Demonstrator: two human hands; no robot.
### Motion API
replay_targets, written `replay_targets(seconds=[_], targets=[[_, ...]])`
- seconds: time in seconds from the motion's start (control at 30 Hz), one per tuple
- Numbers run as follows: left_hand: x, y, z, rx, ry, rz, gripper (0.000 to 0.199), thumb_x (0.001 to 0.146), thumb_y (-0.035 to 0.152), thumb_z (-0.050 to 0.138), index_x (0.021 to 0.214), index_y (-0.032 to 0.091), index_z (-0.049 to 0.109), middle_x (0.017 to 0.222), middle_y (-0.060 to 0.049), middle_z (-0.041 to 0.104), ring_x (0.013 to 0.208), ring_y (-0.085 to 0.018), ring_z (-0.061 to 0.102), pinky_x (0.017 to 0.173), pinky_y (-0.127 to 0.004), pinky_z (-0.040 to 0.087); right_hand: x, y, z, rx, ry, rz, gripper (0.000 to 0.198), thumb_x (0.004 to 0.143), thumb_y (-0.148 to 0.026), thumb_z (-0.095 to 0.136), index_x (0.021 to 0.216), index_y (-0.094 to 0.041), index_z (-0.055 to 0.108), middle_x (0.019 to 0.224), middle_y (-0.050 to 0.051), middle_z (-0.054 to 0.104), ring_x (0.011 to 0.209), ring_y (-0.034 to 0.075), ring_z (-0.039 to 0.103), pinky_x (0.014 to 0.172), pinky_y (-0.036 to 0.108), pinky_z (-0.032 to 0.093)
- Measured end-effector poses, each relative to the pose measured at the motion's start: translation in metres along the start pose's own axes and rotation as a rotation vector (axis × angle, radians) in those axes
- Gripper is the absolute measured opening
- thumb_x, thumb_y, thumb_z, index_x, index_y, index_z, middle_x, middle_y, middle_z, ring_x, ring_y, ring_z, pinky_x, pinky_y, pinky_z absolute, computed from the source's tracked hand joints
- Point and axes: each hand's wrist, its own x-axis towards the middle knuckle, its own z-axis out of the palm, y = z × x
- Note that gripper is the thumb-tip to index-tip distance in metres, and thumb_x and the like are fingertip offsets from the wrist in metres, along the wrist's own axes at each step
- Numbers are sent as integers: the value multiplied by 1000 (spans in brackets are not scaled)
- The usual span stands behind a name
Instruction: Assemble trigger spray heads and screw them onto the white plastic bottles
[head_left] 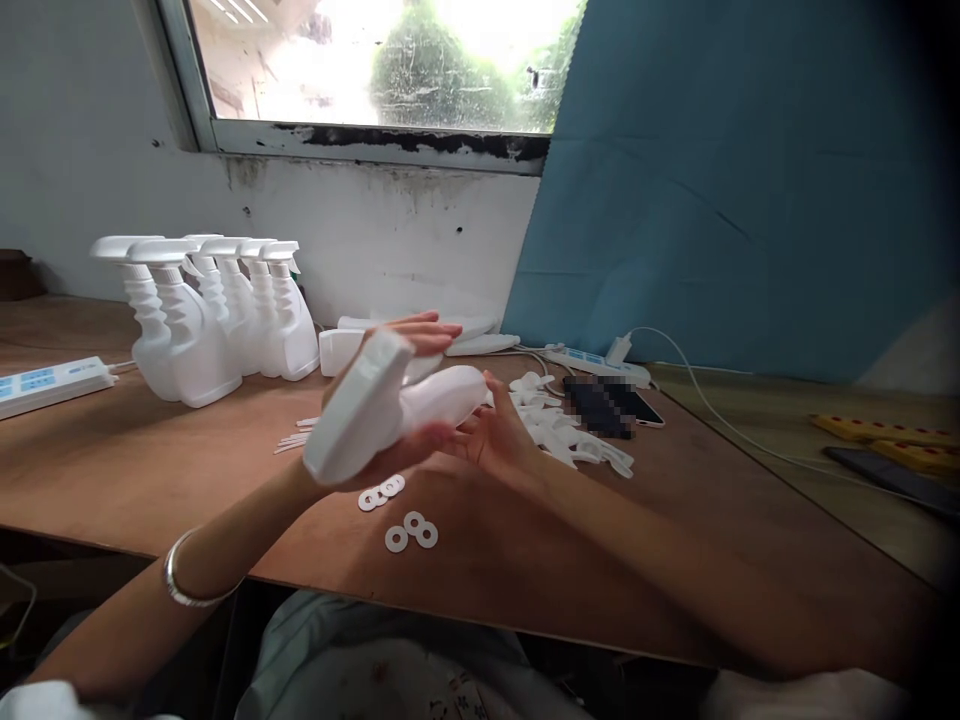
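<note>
– At the middle of the head view, what is being held?

– One white plastic piece (356, 415), tilted and blurred, wide end toward eight o'clock, narrow end toward three. The left hand (409, 453) is closed round it, fingers above, thumb below.

– And the right hand (501, 435)?

– Cupped at the narrow end. I can't tell whether it grips or only steadies.

– With the piece as the dial's centre, what lies around?

– White spray bottles (199, 345) stand bunched between nine and ten. Small white parts (559, 432) lie heaped at three, thin white sticks (298, 437) between eight and nine, and flat white rings (414, 532) on the tabletop (225, 480) near six.

– What could go wrong?

– Slipping, I'd say: the plastic looks smooth. If the left hand loosened without firm support from the right, the piece could drop and scatter the rings.

– Anything else?

– The right forearm (637, 525) runs close to the heap; a careless sweep toward three could shove loose parts against the dark phone (651, 408) just beyond.
</note>
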Motion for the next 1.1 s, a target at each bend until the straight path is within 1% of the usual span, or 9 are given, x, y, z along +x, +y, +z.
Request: replay_targets(seconds=[0.07,0.17,0.27,0.33,0.43,0.6,0.8,1.0,1.1], targets=[[8,-4,5,13,102,6,33,68,39,67,96,23,60,108,-7,58,116,-28,46,98,-44,37,2,7,1,10,-47,48,50,81,-55,47,109,-14,45,96,12,60,80,24,65,74,44,55],[19,-12,12,-13,185,12,29,74,43,61,98,26,58,110,-4,55,117,-27,45,95,-43,40,5,12,-3,7,-93,65,47,82,-52,46,108,-14,44,102,13,60,85,24,65,79,45,53],[29,-15,17,-106,165,75,22,78,36,60,97,27,58,105,-2,56,111,-23,50,96,-39,40,6,17,-11,-24,-85,68,42,84,-49,45,106,-14,45,102,13,60,83,23,66,80,42,53],[35,-16,21,-170,134,94,15,79,34,58,91,26,58,96,-1,56,101,-19,55,92,-35,43,5,23,-17,-53,-73,99,41,84,-50,45,104,-14,47,98,12,62,82,22,65,79,41,53],[37,-22,29,-173,105,30,16,79,38,58,79,22,57,80,-1,56,82,-16,58,79,-30,49,6,33,-26,-70,-44,123,40,84,-48,45,102,-13,51,93,10,63,86,21,64,83,40,51],[36,-33,43,-74,196,-148,26,75,40,62,65,18,54,64,-1,54,67,-16,57,64,-28,50,11,42,-35,11,19,70,32,85,-42,45,99,-14,52,94,10,63,91,20,63,86,38,50],[43,-42,50,-102,217,-119,8,75,24,60,72,17,55,69,0,54,73,-15,57,67,-26,46,9,41,-38,32,-57,56,27,83,-35,53,100,-15,53,95,9,64,93,20,62,87,36,51],[47,-62,49,-65,258,-179,17,73,26,59,62,17,52,61,1,54,64,-14,57,63,-26,44,8,44,-42,-11,-130,9,20,75,-23,63,92,-14,59,96,7,66,96,19,62,90,34,49],[48,-62,49,-48,266,-150,6,74,21,57,69,17,55,70,0,60,70,-14,59,67,-25,45,9,45,-41,-48,-140,-2,17,72,-20,66,87,-14,61,92,6,67,94,19,62,90,35,49]])
